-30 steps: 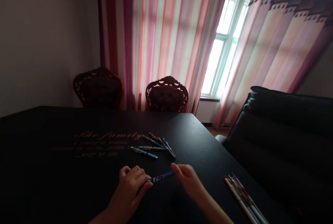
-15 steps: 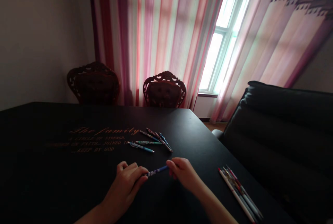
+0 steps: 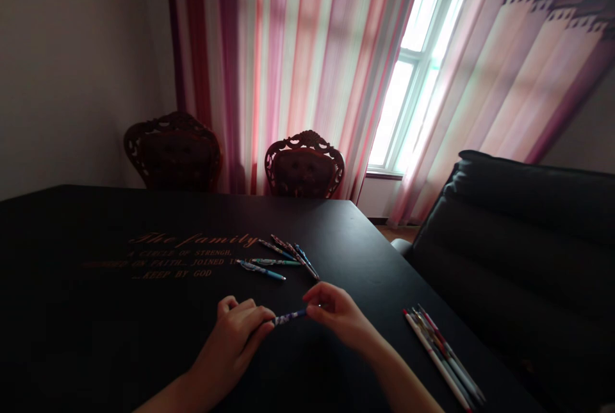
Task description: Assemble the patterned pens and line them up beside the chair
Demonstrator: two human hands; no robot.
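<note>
My left hand (image 3: 237, 333) and my right hand (image 3: 336, 318) both pinch the ends of one blue patterned pen (image 3: 289, 317), held level just above the black table (image 3: 96, 323). The left fingers close round its left end, the right fingertips grip its right end. Beyond the hands lies a loose bunch of several patterned pens (image 3: 281, 259). To the right of my right forearm, several thin refills or pens (image 3: 439, 355) lie side by side near the table's edge.
Orange lettering (image 3: 187, 256) is printed on the tabletop. Two carved wooden chairs (image 3: 304, 166) stand at the far side, before striped pink curtains and a bright window (image 3: 413, 73). A black padded chair (image 3: 519, 240) stands close on the right.
My right hand has slid left along the pen, so less of the pen shows between the hands. The camera has tilted slightly; the pens on the table have not moved.
</note>
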